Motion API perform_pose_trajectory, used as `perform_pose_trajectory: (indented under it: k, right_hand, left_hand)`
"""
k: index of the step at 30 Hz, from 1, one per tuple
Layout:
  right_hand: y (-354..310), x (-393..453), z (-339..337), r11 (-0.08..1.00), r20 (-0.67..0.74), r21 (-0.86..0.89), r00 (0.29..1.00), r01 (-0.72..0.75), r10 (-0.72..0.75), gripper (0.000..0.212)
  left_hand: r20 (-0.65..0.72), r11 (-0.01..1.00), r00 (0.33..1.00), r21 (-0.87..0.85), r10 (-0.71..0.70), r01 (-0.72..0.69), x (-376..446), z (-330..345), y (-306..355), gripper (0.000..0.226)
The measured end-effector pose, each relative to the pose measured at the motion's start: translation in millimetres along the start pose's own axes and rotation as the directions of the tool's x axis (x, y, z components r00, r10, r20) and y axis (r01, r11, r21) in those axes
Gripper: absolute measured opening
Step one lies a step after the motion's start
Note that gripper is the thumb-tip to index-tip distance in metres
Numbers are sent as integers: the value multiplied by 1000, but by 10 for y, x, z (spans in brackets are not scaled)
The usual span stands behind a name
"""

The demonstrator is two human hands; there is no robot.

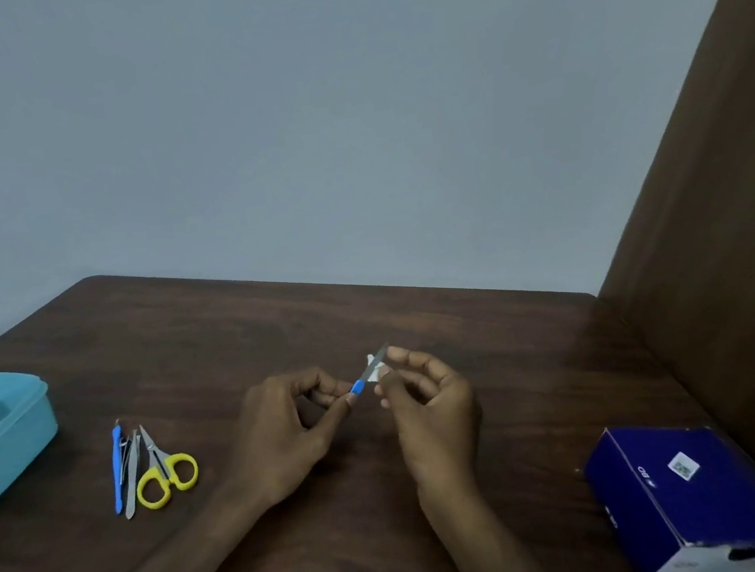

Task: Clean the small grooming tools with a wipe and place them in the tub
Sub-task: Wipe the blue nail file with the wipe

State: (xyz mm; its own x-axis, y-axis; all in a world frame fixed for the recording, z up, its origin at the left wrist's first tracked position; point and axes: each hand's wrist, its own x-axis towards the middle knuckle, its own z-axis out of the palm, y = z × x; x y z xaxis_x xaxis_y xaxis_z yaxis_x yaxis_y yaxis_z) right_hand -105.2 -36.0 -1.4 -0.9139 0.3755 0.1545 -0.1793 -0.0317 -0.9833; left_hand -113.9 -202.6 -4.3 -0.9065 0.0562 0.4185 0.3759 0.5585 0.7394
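My left hand (284, 430) pinches the blue handle of a small metal nail file (369, 372) above the middle of the dark wooden table (491, 348). My right hand (431, 402) holds a small white wipe (378, 370) folded around the file's blade. At the left lie yellow-handled scissors (166, 474), grey tweezers (132, 473) and a thin blue-handled tool (117, 466), side by side. The light blue tub (28, 419) stands at the table's left edge, partly out of frame.
A dark blue cardboard box (691, 494) lies on the table at the front right. A brown panel (709, 201) rises along the right side. A grey wall stands behind the table's far edge.
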Motion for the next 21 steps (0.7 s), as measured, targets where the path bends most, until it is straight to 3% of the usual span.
perform_pose_trajectory:
  k: [4,7,9,12,16,21]
  right_hand:
    - [-4,-36,37,939,135,-290,979,184,-150,24]
    - [6,14,-1,861,43,-393,942,324,-334,23]
    - [-20,74,-72,776,-32,-469,870,421,-492,25]
    - [-34,186,-173,594,35,-568,738,570,-674,27]
    - [55,226,-131,444,248,-562,654,698,-715,17]
    - [138,193,-41,385,343,-603,663,698,-665,14]
  left_hand:
    - [-53,1000,999,-3,1,-1,60,-4,-39,12]
    - [-71,996,997,83,-14,19,48,-7,-44,8]
    - [-81,981,996,190,-22,37,29,-20,-35,4]
    - [-53,957,998,291,23,-7,13,-18,-10,6]
    - [-33,942,997,332,64,-49,1,-3,23,5]
    - [-78,941,997,339,21,7,16,0,-3,10]
